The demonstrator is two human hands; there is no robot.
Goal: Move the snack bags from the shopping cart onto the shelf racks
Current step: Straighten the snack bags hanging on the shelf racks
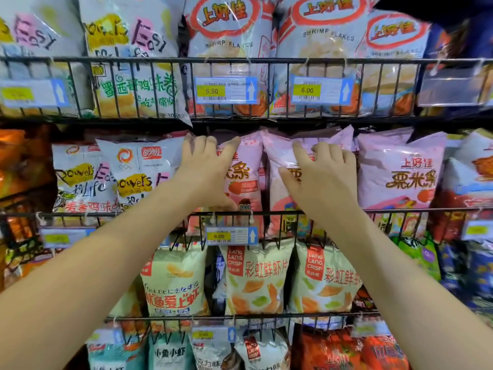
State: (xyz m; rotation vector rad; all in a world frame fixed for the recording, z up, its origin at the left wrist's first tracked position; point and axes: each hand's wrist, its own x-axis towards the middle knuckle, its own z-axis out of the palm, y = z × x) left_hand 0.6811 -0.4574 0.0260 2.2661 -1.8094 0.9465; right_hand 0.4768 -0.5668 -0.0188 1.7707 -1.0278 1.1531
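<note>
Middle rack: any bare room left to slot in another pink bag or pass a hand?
Barely. The left pink bag, under the left hand, the middle pink bag, under the right hand, the right pink bag and the white bags stand edge to edge. Only the dark strip between their tops and the upper rack looks free.

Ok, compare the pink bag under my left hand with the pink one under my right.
The left bag shows its strawberry and cartoon figure, since the left hand covers only its left edge; the right bag has its front mostly hidden under the right hand. The left bag shows a narrow strip; the right bag a wider top. Both are pink, in the same wire rack.
</note>
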